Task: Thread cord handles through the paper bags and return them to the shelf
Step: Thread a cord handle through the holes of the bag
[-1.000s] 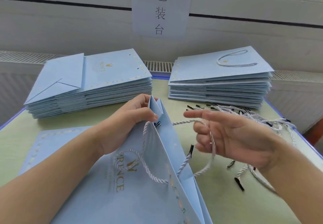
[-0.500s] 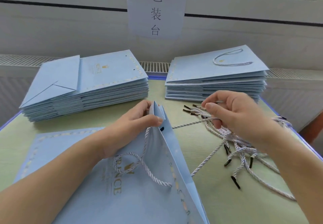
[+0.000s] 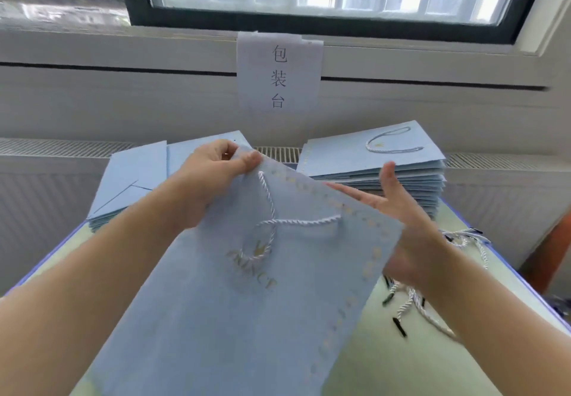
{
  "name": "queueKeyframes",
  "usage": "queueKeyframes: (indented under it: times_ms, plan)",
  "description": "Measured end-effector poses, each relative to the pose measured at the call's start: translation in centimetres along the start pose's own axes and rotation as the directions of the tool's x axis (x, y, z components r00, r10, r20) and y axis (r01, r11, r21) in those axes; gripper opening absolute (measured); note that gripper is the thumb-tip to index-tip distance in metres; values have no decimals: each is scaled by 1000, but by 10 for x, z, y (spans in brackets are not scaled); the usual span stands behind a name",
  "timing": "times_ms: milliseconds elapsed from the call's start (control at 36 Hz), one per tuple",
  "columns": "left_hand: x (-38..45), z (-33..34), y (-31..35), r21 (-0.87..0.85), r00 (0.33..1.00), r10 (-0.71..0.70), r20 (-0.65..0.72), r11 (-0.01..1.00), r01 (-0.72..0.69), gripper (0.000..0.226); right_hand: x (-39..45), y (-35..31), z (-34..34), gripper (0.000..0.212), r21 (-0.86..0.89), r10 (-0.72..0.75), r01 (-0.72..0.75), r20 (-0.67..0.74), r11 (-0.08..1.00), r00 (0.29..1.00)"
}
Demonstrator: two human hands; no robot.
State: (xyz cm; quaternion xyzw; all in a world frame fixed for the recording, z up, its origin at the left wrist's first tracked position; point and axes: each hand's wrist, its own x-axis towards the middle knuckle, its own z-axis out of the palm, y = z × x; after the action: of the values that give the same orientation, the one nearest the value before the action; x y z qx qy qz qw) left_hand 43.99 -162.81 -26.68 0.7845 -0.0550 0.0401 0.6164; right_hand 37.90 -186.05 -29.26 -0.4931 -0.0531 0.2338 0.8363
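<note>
Motion-blurred paper bag (image 3: 241,303) lifted flat above the table (image 3: 386,364), hiding the left stack (image 3: 133,179) partly, left hand (image 3: 207,185) pinching its top corner, right hand (image 3: 398,210) fingers straight, flat against bag's right edge, cord handle (image 3: 272,228) looped across its face.

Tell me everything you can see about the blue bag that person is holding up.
The paper bag is pale blue, matte, folded flat, with a gold dotted border and a gold crown logo with lettering, blurred by motion. A white twisted cord handle loops across its front face. It is tilted, raised above the green table. The left hand pinches its top corner; the right hand, fingers straight, rests against its right edge.
</note>
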Motion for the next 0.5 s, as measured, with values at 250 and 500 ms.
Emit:
queueKeyframes:
  times_ms: [250,500]
  plan:
    - [-10,-19,-9,-148,956,-221,-192,970,195,26,4,-6,11,44,-36,24,-29,-143,999,989]
    - [-30,-19,-50,-155,918,-340,-204,937,312,15,21,37,25,53,-989,-617,-84,-141,121,774]
